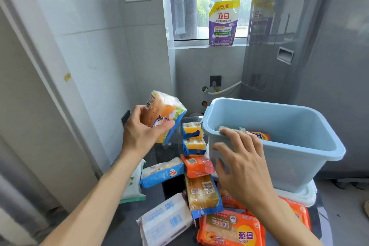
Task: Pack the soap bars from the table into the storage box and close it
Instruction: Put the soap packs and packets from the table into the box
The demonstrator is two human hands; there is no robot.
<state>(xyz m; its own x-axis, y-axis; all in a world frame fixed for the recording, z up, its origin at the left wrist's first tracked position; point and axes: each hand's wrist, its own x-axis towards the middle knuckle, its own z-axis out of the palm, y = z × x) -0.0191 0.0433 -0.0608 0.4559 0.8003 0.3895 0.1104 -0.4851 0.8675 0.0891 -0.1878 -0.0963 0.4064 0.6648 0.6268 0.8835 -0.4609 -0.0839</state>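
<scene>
Two hands are at work over a dark table [173, 191] strewn with wrapped soap. Farthest left, a white-and-green pack [134, 185] hangs at the table's edge. Next, the left hand [142, 132] is raised above the table, fingers and thumb curled round an orange soap bar [163, 115] in clear wrap, tilted with its barcode end up, well short of the box. Below it lie a blue-and-white bar [161, 171] and a white pack [165, 219]. In the middle, two small yellow bars [193, 139] sit one behind the other, then an orange pack [197, 166] and a long yellow bar [203, 193], all just beside the box. At the near edge lies a large orange packet [231, 229].

To the right, the right hand [241, 160] steadies the light blue storage box [299, 146], fingers hooked over its near rim and thumb spread on the outer wall. Inside, at least one orange bar [259, 137] lies on the bottom; most of the space looks free. A white piece under the box [299, 195] may be its lid, though I cannot tell.

To do this step well, the bar should probably travel rightward over the rim, clear of the gripping fingers, and be laid flat against the one inside so later bars stack tidily. Keeping the box held stops it sliding.
</scene>
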